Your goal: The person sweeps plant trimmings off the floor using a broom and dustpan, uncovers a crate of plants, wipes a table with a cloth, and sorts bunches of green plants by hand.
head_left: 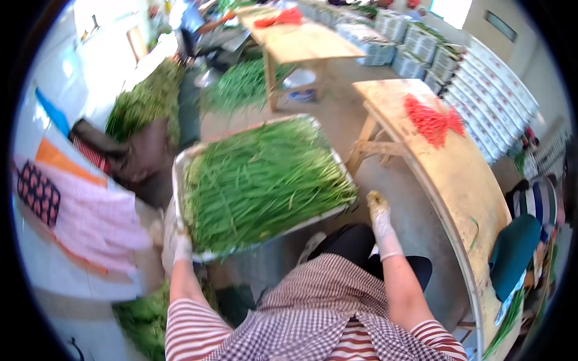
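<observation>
A shallow white tray (208, 257) full of long, flat green leafy stalks (265, 174), which look like garlic chives, is in front of my body. My left hand (182, 242), in a pale glove, grips the tray's near left corner; its fingertips are partly hidden by the rim. Off the tray's right corner is my right hand (379, 209), gloved and stained yellowish. A small gap shows between it and the rim, and it appears to hold nothing, with its fingers loosely extended. What supports the tray from below is hidden.
On my right stands a wooden table (445, 174) with red ties (432, 120) on it. Another wooden table (313, 45) is farther ahead. Greens lie in a heap (244, 84) on the floor and in a pile (147, 99) at left. A seated person (191, 24) works beyond; stacked crates (418, 45) line the back.
</observation>
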Tool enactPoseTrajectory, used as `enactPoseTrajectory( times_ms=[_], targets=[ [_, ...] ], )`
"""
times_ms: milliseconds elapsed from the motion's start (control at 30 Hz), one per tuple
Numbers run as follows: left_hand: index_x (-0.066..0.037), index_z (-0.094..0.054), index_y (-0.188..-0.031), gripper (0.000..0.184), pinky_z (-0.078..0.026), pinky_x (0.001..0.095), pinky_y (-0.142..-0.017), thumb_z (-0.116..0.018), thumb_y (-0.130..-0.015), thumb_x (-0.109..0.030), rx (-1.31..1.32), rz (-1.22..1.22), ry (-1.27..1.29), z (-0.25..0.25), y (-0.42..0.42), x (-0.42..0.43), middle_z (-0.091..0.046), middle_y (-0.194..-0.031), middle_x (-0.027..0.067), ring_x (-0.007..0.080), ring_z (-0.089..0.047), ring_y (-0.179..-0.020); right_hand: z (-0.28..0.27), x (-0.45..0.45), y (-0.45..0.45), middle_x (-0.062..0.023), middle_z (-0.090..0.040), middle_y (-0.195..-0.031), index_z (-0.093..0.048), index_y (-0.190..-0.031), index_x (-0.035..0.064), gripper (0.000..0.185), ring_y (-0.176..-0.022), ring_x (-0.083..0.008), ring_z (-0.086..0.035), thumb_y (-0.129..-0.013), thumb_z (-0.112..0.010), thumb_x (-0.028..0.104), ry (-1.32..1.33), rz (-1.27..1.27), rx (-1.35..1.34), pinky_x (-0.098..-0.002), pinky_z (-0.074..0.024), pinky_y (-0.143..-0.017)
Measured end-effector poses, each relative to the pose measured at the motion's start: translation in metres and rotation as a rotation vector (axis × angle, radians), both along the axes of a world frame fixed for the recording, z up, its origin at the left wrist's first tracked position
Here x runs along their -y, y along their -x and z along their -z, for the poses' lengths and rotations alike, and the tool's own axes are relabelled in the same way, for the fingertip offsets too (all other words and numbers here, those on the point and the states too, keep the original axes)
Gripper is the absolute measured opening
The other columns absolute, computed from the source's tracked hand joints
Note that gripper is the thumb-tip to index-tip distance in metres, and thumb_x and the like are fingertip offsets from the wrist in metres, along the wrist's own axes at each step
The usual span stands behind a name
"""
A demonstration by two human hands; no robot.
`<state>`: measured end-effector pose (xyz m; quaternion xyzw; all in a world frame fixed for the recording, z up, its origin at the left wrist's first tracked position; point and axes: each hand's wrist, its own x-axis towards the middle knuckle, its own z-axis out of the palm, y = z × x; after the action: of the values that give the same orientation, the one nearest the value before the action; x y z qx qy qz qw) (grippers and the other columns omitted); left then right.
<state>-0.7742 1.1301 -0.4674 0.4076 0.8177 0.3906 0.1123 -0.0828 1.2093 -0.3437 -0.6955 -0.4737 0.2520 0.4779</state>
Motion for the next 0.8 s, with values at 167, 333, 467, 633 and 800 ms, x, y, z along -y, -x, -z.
enactPoseTrajectory(
  times_ms=[167, 333, 467, 633, 800],
  targets=[
    [-0.005, -0.047, -0.127, 0.044, -0.045, 0.0317, -0.051, -0.056, -0.088, -0.024, 0.146, 0.01, -0.072, 0.049, 0.01, 0.05, -0.06, -0.08, 0.0098, 0.0172, -0.053, -0.059, 0.037, -0.092, -0.013, -0.0278, -0.061, -0.077, -0.064, -0.081, -0.0021, 0.047, -0.076, -0.0457, -0.057, -0.089, -0.048, 0.041, -0.107, -0.003, 0.406, -0.0451, -0.0459, -0.067],
    [-0.005, -0.054, -0.098, 0.02, -0.045, 0.0281, -0.059, -0.057, -0.091, -0.024, 0.722, -0.053, -0.314, 0.002, -0.062, 0.088, -0.056, -0.077, 0.002, 0.0117, -0.054, -0.067, 0.079, -0.136, -0.018, -0.01, -0.065, -0.084, -0.065, -0.097, 0.0052, 0.029, -0.071, -0.0226, -0.059, -0.089, -0.049, 0.029, 0.386, -0.002, -0.095, -0.0362, -0.0483, -0.065],
    [0.002, -0.052, -0.108, 0.046, -0.045, 0.0449, -0.074, -0.055, -0.087, -0.039, 0.134, -0.182, 0.096, 0.006, -0.051, 0.073, -0.061, -0.09, 0.0254, 0.038, -0.06, -0.085, 0.068, -0.146, 0.019, -0.0141, -0.06, -0.104, -0.056, -0.113, 0.0021, 0.032, -0.09, -0.0246, -0.056, -0.093, -0.045, 0.024, 0.579, -0.106, 0.092, -0.0356, -0.0461, -0.078],
    [0.002, -0.05, -0.119, 0.036, -0.048, 0.0364, -0.091, -0.057, -0.088, -0.014, 0.349, -0.012, -0.442, -0.075, -0.056, 0.05, -0.055, -0.115, 0.0203, 0.0311, -0.056, -0.106, 0.036, -0.115, 0.006, -0.0161, -0.056, -0.121, -0.049, -0.126, -0.001, 0.035, -0.11, -0.0231, -0.054, -0.092, -0.049, 0.008, 0.158, -0.149, 0.408, -0.0314, -0.0431, -0.093],
    [0.002, -0.057, -0.111, 0.029, -0.05, 0.0277, -0.079, -0.059, -0.085, -0.009, 0.217, -0.027, -1.052, -0.333, -0.147, 0.024, -0.059, -0.112, 0.0092, 0.0188, -0.059, -0.092, -0.223, -0.015, 0.064, -0.0058, -0.062, -0.097, -0.064, -0.1, 0.0024, 0.017, -0.09, -0.0137, -0.057, -0.086, -0.064, 0.012, -0.572, -0.096, -0.219, -0.0295, -0.0446, -0.087]
  ],
)
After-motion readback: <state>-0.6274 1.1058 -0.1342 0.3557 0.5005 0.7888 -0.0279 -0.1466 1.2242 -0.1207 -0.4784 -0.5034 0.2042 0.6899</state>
